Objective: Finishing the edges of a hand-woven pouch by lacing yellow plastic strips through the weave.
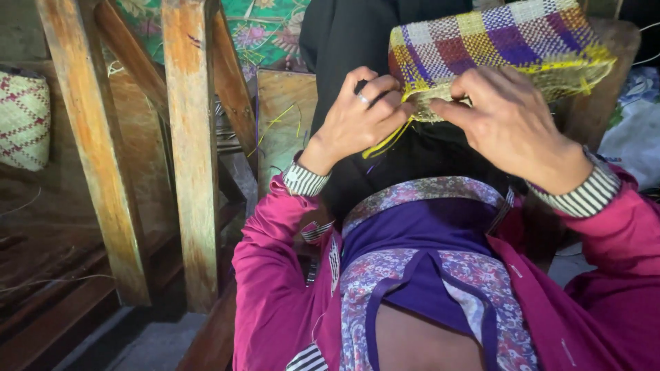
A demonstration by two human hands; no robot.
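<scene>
A woven basket (pixel 495 41) in yellow, purple, red and white checks rests on my lap at the upper right, its open rim turned toward me. My left hand (pixel 357 113), a ring on one finger, pinches a loose yellow strip (pixel 385 141) at the rim. My right hand (pixel 512 120) grips the same rim edge just beside it, fingers curled over the weave. Both arms wear magenta sleeves with striped cuffs.
A wooden frame with upright posts (pixel 189 151) and slanted beams stands at the left. Another woven basket (pixel 24 120), pale with red lines, sits at the far left. A wooden board (pixel 282 117) with loose strips lies behind my left hand. White cloth (pixel 636 137) lies at the right edge.
</scene>
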